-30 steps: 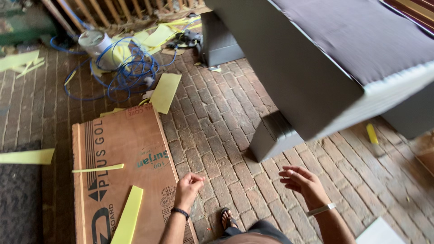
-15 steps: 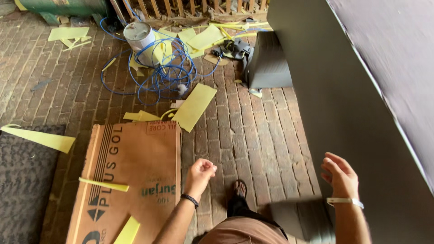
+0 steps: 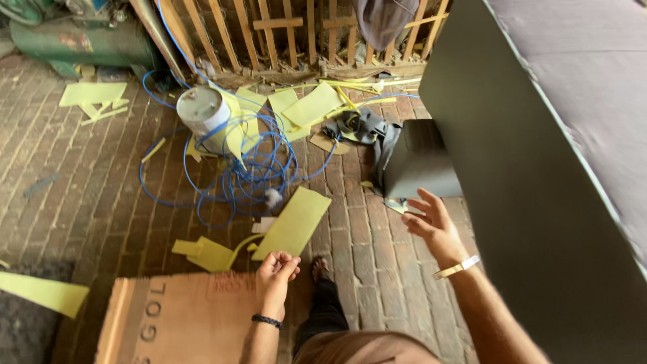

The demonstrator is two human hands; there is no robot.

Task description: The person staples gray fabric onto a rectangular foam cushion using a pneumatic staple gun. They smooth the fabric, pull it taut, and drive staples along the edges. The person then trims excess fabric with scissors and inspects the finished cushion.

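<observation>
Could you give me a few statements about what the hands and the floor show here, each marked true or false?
1. The right hand is open with its fingers spread. True.
2. The left hand grips a hammer. False: it is loosely curled and holds nothing.
3. Blue cable lies tangled on the brick floor. True.
4. The flattened cardboard box leans on the wooden fence. False: it lies flat on the floor below the left hand.
5. Yellow offcuts are scattered about. True.

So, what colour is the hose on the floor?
Blue; the hose shows best in the head view.
</observation>
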